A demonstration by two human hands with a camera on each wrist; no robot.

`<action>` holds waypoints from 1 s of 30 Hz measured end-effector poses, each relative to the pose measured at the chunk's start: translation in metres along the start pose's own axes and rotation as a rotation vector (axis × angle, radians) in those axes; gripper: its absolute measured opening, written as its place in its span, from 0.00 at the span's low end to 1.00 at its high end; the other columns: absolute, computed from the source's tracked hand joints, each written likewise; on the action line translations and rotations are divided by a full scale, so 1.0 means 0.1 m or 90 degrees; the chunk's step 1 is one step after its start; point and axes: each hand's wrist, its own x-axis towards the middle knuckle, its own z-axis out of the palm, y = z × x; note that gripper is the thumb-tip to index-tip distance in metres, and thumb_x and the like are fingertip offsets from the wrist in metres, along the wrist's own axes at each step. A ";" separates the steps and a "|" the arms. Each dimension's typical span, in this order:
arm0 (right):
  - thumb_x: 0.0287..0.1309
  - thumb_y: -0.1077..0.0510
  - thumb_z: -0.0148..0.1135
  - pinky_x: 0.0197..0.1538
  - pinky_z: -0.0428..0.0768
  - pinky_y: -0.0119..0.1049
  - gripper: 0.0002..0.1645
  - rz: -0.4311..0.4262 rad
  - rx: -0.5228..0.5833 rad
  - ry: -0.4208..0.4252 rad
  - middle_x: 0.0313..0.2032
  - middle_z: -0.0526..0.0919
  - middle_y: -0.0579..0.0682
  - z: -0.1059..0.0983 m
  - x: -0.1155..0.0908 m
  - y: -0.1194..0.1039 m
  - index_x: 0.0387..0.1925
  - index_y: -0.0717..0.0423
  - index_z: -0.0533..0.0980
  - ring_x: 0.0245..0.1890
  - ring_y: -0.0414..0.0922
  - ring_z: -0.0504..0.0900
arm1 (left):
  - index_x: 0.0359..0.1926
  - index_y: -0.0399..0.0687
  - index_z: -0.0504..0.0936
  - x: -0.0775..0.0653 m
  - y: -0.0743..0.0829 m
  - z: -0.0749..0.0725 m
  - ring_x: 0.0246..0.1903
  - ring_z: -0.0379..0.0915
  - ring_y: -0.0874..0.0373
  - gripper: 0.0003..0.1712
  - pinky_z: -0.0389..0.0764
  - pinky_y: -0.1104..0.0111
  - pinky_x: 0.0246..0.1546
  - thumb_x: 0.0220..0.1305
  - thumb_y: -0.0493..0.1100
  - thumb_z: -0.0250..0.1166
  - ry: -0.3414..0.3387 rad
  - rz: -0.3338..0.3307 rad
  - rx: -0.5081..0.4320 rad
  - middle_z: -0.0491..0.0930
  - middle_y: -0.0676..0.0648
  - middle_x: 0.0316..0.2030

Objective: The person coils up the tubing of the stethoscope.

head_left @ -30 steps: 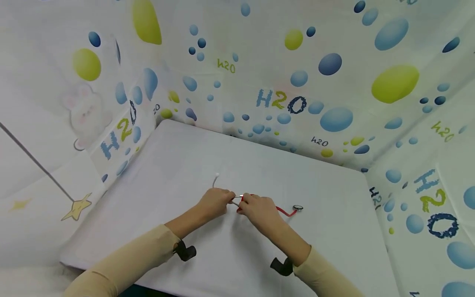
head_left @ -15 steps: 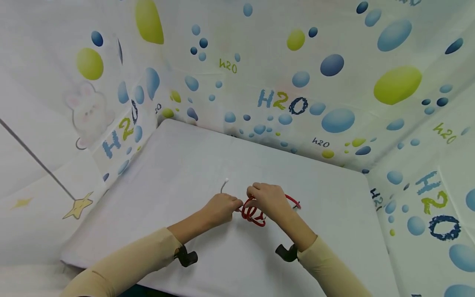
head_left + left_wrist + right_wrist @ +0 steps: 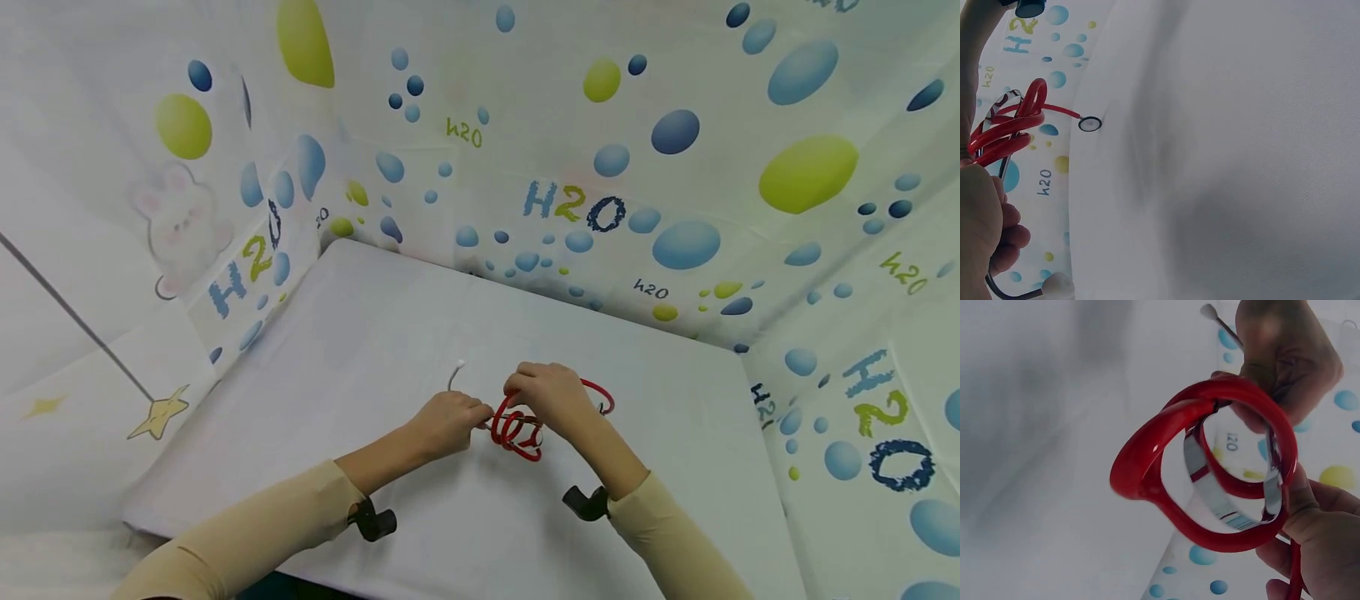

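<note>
A stethoscope with coiled red tubing point(image 3: 512, 433) is held up between my two hands. My left hand point(image 3: 446, 422) grips its metal ear tubes, and one white ear tip point(image 3: 1059, 286) sticks out past that fist. With bent fingers, my right hand point(image 3: 549, 393) pinches the red tube at the side of the loops, as the right wrist view shows up close. Inside the coil runs a white printed strip point(image 3: 1207, 475). The round chest piece point(image 3: 1090, 124) dangles on a length of tube beyond the right hand; that hand's fingertips are partly hidden in the head view.
Below the hands spreads a white-covered table point(image 3: 360, 333). Walls of white sheeting point(image 3: 495, 75) with blue and green drops and H2O lettering enclose it at the back and sides. Black wrist cameras, such as the right one point(image 3: 587, 503), jut from both cuffs.
The red tubing has come into view as loops around the metal tubes. My right hand has shifted up and right, apart from the left, which has moved slightly right and down.
</note>
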 end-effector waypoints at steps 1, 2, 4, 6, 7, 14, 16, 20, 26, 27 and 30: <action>0.45 0.47 0.67 0.32 0.73 0.27 0.10 -0.002 0.000 0.001 0.29 0.78 0.34 0.00 0.00 0.01 0.33 0.38 0.79 0.26 0.34 0.73 | 0.31 0.52 0.80 0.00 0.00 0.00 0.22 0.74 0.67 0.05 0.75 0.76 0.26 0.50 0.40 0.66 0.005 0.001 -0.003 0.81 0.57 0.23; 0.45 0.47 0.67 0.31 0.73 0.26 0.09 -0.005 -0.001 0.003 0.29 0.78 0.34 0.00 0.00 0.03 0.33 0.38 0.80 0.26 0.33 0.74 | 0.31 0.52 0.80 0.00 0.00 0.00 0.22 0.74 0.67 0.06 0.75 0.76 0.27 0.50 0.39 0.66 0.010 0.003 -0.008 0.81 0.57 0.23; 0.45 0.47 0.67 0.31 0.71 0.26 0.09 -0.012 -0.003 0.008 0.29 0.78 0.34 0.02 -0.01 0.06 0.33 0.37 0.81 0.26 0.32 0.74 | 0.31 0.52 0.80 0.00 0.01 0.01 0.23 0.74 0.67 0.06 0.75 0.76 0.27 0.49 0.39 0.67 0.022 0.008 -0.020 0.81 0.57 0.23; 0.45 0.46 0.66 0.31 0.70 0.26 0.09 -0.017 -0.006 0.012 0.28 0.79 0.33 0.04 -0.02 0.08 0.33 0.36 0.82 0.27 0.31 0.74 | 0.32 0.52 0.80 -0.01 0.01 0.02 0.23 0.75 0.67 0.08 0.75 0.76 0.27 0.48 0.38 0.67 0.032 0.010 -0.033 0.81 0.57 0.24; 0.45 0.46 0.66 0.30 0.69 0.25 0.09 -0.020 -0.004 0.014 0.28 0.79 0.32 0.05 -0.03 0.10 0.33 0.35 0.82 0.26 0.31 0.74 | 0.32 0.52 0.81 -0.01 0.01 0.02 0.23 0.75 0.66 0.08 0.75 0.76 0.27 0.48 0.38 0.68 0.037 0.010 -0.040 0.81 0.57 0.24; 0.46 0.52 0.66 0.30 0.71 0.22 0.13 -0.011 0.090 0.040 0.28 0.80 0.34 0.11 -0.11 0.15 0.38 0.36 0.82 0.24 0.32 0.72 | 0.34 0.51 0.81 -0.03 0.00 0.00 0.24 0.76 0.66 0.10 0.76 0.77 0.29 0.48 0.37 0.68 0.065 0.004 -0.065 0.82 0.57 0.25; 0.47 0.55 0.66 0.31 0.73 0.22 0.15 -0.009 0.120 0.038 0.29 0.80 0.35 0.13 -0.12 0.16 0.40 0.37 0.81 0.25 0.32 0.73 | 0.34 0.51 0.81 -0.03 -0.01 -0.03 0.24 0.76 0.66 0.10 0.76 0.77 0.29 0.48 0.37 0.68 0.079 0.006 -0.071 0.82 0.56 0.25; 0.48 0.61 0.65 0.35 0.76 0.23 0.22 0.001 0.162 0.022 0.32 0.79 0.37 0.17 -0.15 0.15 0.46 0.37 0.78 0.29 0.32 0.76 | 0.34 0.49 0.81 -0.02 -0.03 -0.08 0.23 0.76 0.66 0.09 0.76 0.78 0.28 0.48 0.37 0.68 0.105 0.012 -0.077 0.82 0.55 0.24; 0.45 0.66 0.66 0.39 0.79 0.30 0.33 0.035 0.209 0.024 0.34 0.78 0.39 0.23 -0.17 0.13 0.52 0.34 0.74 0.34 0.36 0.78 | 0.34 0.47 0.81 0.00 -0.05 -0.17 0.24 0.76 0.65 0.10 0.76 0.78 0.29 0.47 0.35 0.68 0.149 0.001 -0.084 0.82 0.54 0.24; 0.44 0.66 0.66 0.39 0.79 0.30 0.34 0.040 0.217 0.026 0.34 0.78 0.39 0.24 -0.17 0.12 0.53 0.34 0.73 0.35 0.37 0.78 | 0.34 0.46 0.81 0.00 -0.06 -0.17 0.24 0.76 0.65 0.10 0.76 0.78 0.30 0.47 0.35 0.68 0.153 -0.001 -0.083 0.82 0.54 0.24; 0.44 0.67 0.66 0.38 0.79 0.32 0.34 0.056 0.229 0.037 0.33 0.80 0.41 0.28 -0.17 0.11 0.53 0.35 0.73 0.34 0.38 0.78 | 0.34 0.46 0.81 0.00 -0.08 -0.19 0.23 0.76 0.66 0.09 0.76 0.78 0.30 0.48 0.35 0.67 0.155 -0.002 -0.080 0.82 0.54 0.23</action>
